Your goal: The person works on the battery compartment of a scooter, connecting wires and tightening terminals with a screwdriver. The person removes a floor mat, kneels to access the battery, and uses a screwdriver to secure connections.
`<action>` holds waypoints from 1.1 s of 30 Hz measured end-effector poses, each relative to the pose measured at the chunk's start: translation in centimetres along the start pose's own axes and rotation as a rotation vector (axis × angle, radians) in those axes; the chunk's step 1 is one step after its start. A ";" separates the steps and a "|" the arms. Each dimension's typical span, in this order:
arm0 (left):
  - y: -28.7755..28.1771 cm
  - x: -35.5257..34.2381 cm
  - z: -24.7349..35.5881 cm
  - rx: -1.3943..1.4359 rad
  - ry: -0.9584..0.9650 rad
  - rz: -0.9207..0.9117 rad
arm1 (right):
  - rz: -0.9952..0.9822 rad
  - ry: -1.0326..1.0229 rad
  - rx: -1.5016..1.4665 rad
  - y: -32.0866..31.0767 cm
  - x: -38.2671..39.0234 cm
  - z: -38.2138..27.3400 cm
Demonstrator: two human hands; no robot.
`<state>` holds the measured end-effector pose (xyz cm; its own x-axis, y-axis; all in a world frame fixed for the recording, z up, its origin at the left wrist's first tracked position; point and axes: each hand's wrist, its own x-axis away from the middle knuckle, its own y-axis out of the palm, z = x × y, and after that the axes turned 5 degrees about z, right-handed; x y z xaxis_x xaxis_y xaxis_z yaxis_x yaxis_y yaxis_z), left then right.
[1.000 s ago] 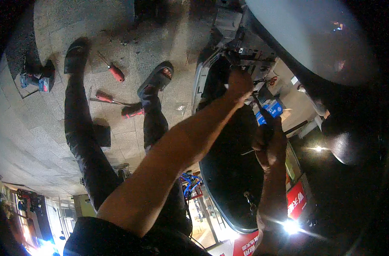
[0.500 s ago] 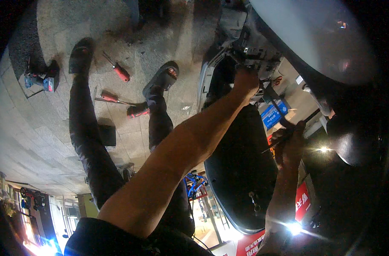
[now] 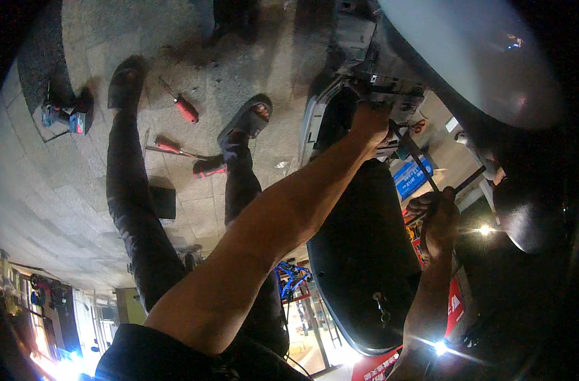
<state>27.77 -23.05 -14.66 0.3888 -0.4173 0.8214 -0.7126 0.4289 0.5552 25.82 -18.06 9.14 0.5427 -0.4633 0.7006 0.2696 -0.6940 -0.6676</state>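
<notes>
My left hand (image 3: 370, 122) is closed at the upper end of a long black panel (image 3: 365, 247), against the dark frame parts (image 3: 397, 95) of a vehicle. What its fingers grip is hidden behind the hand. Lower and to the right, my right hand (image 3: 440, 219) is closed around the crossbar of a dark T-handle wrench (image 3: 422, 162). The wrench's shaft slopes up and left toward the frame beside my left hand. A small set of keys (image 3: 382, 307) lies against the lower part of the panel.
On the paved floor are a red-handled screwdriver (image 3: 186, 110), another red-handled tool (image 3: 167, 145), a red and black tool (image 3: 209, 167) and a cordless power tool (image 3: 67, 117). Beyond the panel sits a blue box (image 3: 411, 176). A large pale curved surface (image 3: 467, 57) overhangs the right.
The T-handle wrench has turned a little, and the fingers of my right hand have shifted on its crossbar. My left hand keeps its place on the frame. The whole view has shifted slightly.
</notes>
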 end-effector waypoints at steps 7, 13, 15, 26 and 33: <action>0.6 9.1 -2.6 0.089 -0.143 -0.031 | 0.062 -0.509 0.594 -3.9 6.7 5.3; -5.4 13.5 -6.9 -0.066 -0.373 0.135 | 0.168 -0.229 0.793 -0.2 12.3 12.6; -7.2 13.0 -8.5 -0.063 -0.440 0.219 | 0.143 0.070 0.445 2.0 12.3 12.7; -9.6 9.8 -11.2 -0.177 -0.347 0.175 | 0.206 0.017 0.323 4.8 11.3 15.5; -9.5 9.2 -10.9 -0.169 -0.347 0.163 | 0.191 0.042 0.328 5.0 10.9 15.4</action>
<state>44.51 -22.19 -10.97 0.0384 -0.5654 0.8239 -0.6315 0.6253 0.4585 45.32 -18.11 9.55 0.5765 -0.5938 0.5613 0.4112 -0.3828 -0.8273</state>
